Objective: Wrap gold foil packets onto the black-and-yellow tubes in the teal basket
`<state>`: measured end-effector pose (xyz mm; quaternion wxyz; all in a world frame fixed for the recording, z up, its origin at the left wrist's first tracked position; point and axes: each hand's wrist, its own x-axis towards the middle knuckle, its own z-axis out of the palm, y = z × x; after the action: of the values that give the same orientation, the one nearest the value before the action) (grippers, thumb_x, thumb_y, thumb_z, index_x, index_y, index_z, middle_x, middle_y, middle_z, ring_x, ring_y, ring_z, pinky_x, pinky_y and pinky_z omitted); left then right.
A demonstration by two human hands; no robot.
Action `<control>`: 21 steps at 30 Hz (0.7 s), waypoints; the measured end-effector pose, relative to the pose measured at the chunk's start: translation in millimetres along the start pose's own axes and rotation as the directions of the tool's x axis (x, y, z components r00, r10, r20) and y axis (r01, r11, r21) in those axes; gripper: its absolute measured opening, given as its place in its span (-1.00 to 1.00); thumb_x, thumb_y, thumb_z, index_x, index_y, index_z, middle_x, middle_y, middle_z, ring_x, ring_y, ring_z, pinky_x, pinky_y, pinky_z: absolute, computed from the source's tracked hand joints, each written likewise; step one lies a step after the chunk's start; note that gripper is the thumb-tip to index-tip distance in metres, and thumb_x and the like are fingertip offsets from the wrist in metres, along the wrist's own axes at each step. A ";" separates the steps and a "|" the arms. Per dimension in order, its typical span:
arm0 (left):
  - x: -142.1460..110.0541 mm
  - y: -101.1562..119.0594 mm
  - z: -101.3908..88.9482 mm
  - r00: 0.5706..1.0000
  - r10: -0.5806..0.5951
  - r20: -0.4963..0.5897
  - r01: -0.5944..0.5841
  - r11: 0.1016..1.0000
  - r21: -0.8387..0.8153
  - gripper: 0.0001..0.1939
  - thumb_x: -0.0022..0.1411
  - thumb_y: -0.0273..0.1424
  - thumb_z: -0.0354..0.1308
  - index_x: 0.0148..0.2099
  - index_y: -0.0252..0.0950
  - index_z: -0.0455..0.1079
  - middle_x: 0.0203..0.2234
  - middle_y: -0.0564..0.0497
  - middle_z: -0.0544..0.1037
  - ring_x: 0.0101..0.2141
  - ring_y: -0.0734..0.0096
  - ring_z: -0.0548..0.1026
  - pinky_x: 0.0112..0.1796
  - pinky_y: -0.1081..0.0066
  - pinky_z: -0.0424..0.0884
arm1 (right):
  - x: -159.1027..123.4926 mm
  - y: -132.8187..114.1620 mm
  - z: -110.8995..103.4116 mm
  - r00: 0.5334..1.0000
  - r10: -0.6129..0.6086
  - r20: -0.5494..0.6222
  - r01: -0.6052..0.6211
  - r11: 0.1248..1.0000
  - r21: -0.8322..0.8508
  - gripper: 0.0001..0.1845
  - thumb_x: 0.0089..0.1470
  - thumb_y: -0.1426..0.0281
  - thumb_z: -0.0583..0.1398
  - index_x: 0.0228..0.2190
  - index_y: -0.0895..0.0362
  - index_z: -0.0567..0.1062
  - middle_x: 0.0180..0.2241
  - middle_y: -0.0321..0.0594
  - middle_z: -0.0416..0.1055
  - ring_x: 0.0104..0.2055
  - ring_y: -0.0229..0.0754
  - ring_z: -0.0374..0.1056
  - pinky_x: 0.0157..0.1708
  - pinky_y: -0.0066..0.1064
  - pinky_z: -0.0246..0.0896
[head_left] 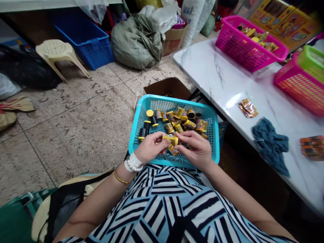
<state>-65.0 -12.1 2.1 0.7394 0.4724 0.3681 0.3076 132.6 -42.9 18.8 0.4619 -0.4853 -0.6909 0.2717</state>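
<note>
A turquoise plastic basket rests on my lap, filled with several small yellow-wrapped pieces and a few black cylinders with yellow caps. My left hand and my right hand meet over the near part of the basket. Both pinch the same small yellow wrapper, fingers closed on its two ends. A pearl bracelet and a gold bangle sit on my left wrist.
A white marble-look table stands at right with pink baskets, a green basket, a teal cloth and loose wrappers. A cardboard box lies beyond my basket. A stool, blue crate and sacks crowd the floor.
</note>
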 end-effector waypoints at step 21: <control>3.6 -9.6 4.6 0.997 0.013 -0.071 -0.021 0.994 -0.106 -0.63 0.20 -0.19 0.25 -0.07 -0.37 0.47 -0.50 0.08 0.44 -0.58 0.63 0.31 -0.53 0.56 0.23 | -10.7 7.9 15.5 0.952 0.303 0.039 -0.305 0.940 0.154 -0.70 0.01 0.35 0.36 -0.15 0.06 0.60 -0.26 -0.18 0.62 -0.31 -0.18 0.56 -0.26 -0.33 0.54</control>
<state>-58.2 -14.9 -6.3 0.7477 0.4241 0.3727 0.3495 123.0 -48.7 1.8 0.4467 -0.5458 -0.5872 0.3972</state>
